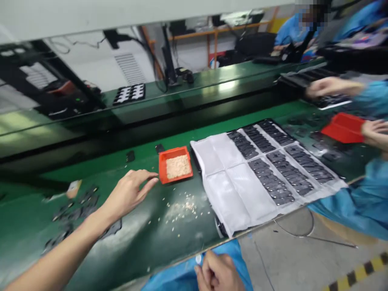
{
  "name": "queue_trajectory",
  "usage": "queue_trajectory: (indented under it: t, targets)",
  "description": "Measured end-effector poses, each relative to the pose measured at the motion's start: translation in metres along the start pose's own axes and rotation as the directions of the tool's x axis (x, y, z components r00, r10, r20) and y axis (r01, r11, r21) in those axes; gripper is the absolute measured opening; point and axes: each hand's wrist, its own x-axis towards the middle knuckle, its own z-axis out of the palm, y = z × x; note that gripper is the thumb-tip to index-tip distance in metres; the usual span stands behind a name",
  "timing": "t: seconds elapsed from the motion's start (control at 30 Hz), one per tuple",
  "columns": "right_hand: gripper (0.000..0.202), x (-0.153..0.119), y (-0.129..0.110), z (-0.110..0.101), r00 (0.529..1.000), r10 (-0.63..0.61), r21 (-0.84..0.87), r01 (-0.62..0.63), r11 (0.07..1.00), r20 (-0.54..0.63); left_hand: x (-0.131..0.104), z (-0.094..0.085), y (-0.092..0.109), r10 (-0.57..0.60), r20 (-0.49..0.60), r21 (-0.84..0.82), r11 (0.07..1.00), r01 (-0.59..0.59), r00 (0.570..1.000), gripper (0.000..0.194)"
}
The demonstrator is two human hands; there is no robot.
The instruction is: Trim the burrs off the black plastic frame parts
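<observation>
My left hand [130, 192] reaches over the green table with thumb and index finger extended, slightly apart. Its fingertips are beside the left wall of a small red tray [163, 169], which holds many tiny pale pieces [178, 166]. Nothing shows between those fingers. Low in the view, my right hand [220, 273] is closed, fingers curled, over blue clothing at the table's front edge; whatever it may hold is too small to make out. More pale pieces [188, 206] lie scattered on the table between the hands.
A white-lined tray [224, 169] holds rows of black parts [271, 180] on its right side. Loose black parts [81, 210] lie at left. At right, another person's hands [336, 87] are near a red scoop-like container [344, 127]. A raised green shelf [212, 76] runs behind.
</observation>
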Motion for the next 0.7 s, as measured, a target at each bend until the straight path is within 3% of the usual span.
queue_trajectory:
  t: [0.13, 0.23, 0.37, 0.47, 0.53, 0.6, 0.7]
  targets:
    - [0.017, 0.011, -0.014, 0.000, 0.980, -0.162, 0.049, 0.157, 0.986, 0.113, -0.074, 0.018, 0.010, -0.164, 0.055, -0.044, 0.985, 0.167, 0.985, 0.041]
    - [0.015, 0.018, -0.010, 0.002, 0.983, -0.175, 0.040, 0.172, 0.984, 0.064, -0.103, 0.043, 0.022, -0.173, 0.068, -0.070, 0.982, 0.177, 0.983, 0.044]
    - [0.026, 0.026, 0.002, 0.004, 0.985, -0.147, -0.126, 0.135, 0.983, -0.090, -0.126, 0.079, 0.032, -0.241, 0.068, 0.025, 0.970, 0.240, 0.968, 0.072]
    - [0.033, 0.034, 0.010, 0.005, 0.976, -0.122, -0.190, 0.087, 0.978, -0.181, -0.123, 0.104, 0.050, -0.353, 0.087, 0.078, 0.935, 0.347, 0.932, 0.093]
    - [0.038, 0.038, 0.013, 0.007, 0.976, -0.089, -0.171, 0.055, 0.984, -0.201, -0.106, 0.119, 0.072, -0.371, 0.108, 0.060, 0.929, 0.366, 0.923, 0.103]
    - [0.045, 0.040, 0.016, 0.010, 0.976, -0.068, -0.133, 0.040, 0.990, -0.209, -0.079, 0.130, 0.097, -0.318, 0.125, -0.019, 0.946, 0.322, 0.940, 0.109]
    - [0.051, 0.043, 0.020, 0.012, 0.975, -0.060, -0.128, 0.033, 0.991, -0.214, -0.048, 0.133, 0.122, -0.161, 0.094, -0.198, 0.964, 0.177, 0.982, 0.096]
